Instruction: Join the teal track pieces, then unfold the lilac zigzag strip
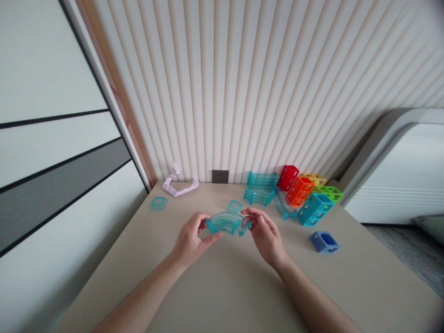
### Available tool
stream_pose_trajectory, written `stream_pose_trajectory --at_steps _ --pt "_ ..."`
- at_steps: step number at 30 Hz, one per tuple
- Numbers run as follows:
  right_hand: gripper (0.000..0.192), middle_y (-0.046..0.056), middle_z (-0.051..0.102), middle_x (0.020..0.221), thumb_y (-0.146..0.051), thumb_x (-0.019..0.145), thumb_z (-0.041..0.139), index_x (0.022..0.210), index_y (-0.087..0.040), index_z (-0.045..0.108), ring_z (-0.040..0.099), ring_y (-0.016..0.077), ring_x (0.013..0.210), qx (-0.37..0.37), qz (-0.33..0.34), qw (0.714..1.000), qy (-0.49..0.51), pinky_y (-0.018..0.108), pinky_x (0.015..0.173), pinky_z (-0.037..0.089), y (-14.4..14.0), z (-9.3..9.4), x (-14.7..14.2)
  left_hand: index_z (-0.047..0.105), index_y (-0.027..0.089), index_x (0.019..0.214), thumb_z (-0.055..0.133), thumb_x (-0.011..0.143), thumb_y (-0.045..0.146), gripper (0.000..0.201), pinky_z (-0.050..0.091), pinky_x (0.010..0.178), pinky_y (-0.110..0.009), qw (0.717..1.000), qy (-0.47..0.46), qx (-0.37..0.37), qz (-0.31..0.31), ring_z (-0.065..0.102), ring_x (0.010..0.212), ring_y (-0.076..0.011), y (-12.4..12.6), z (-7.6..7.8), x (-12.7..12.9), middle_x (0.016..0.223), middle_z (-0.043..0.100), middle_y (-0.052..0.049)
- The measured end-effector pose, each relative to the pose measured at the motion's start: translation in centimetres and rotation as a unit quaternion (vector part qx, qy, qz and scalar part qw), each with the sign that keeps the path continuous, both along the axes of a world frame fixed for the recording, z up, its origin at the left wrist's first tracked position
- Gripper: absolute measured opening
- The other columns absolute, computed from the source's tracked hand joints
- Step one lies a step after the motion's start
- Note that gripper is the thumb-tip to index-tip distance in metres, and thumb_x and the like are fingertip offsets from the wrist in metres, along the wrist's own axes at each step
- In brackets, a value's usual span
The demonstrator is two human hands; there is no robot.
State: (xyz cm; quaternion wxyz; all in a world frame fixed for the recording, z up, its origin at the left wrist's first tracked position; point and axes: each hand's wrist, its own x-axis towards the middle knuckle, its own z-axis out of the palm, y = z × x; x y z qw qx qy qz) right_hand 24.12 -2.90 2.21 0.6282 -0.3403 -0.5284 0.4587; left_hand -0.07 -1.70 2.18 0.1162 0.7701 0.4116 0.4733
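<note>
Frame centre: my left hand (190, 240) and right hand (265, 235) pinch ends of curved translucent teal plastic track piece (227, 223), lifted off beige counter (222, 286) for two-point support.

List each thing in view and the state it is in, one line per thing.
left hand: gripping the left end of the curved track piece.
right hand: gripping its right end.
curved track piece: held above the table, arch upward.
blue block: lying alone on the table.
coloured cube frames: clustered by the wall.
lilac track piece: lying at the wall, untouched.
</note>
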Motion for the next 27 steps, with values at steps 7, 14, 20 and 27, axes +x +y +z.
stream_pose_trajectory --at_steps 7,14,20,27 --pt "0.036 0.013 0.064 0.126 -0.041 0.093 0.066 0.125 -0.024 0.066 0.064 0.0259 0.115 0.128 -0.055 0.943 -0.302 0.041 0.098 0.053 0.0 -0.8 -0.2 0.058 0.022 0.099 0.069 0.087 0.046 0.03 0.052 0.069 -0.03 0.997 0.044 -0.019 0.067 0.062 0.073 -0.0188 0.7 -0.6 0.0 0.083 0.063 -0.002" --pt "0.029 0.011 0.068 0.124 -0.032 0.093 0.068 0.121 -0.024 0.067 0.067 0.0244 0.114 0.14 -0.104 0.922 -0.345 0.039 0.1 0.054 0.9 -2.3 -0.3 0.055 0.022 0.106 0.068 0.088 0.042 0.03 0.054 0.088 -0.039 0.996 0.055 -0.013 0.073 0.064 0.099 -0.0251 1.2 -1.4 0.3 0.102 0.063 -0.007" --pt "0.026 0.01 0.071 0.121 -0.03 0.092 0.068 0.117 -0.024 0.069 0.069 0.0242 0.112 0.122 -0.108 0.918 -0.361 0.038 0.1 0.055 0.9 -2.2 -0.4 0.053 0.022 0.107 0.067 0.089 0.04 0.029 0.055 0.086 -0.039 0.993 0.075 -0.043 0.077 0.065 0.097 -0.0249 1.4 -2.1 0.3 0.101 0.065 -0.007" --pt "0.025 0.01 0.071 0.12 -0.03 0.091 0.067 0.115 -0.023 0.07 0.069 0.0242 0.111 0.105 -0.106 0.914 -0.377 0.037 0.099 0.056 1.0 -2.2 -0.5 0.055 0.021 0.109 0.07 0.085 0.038 0.033 0.057 0.08 -0.036 0.991 0.078 -0.076 0.081 0.068 0.089 -0.0225 1.3 -2.3 0.4 0.097 0.067 -0.005"
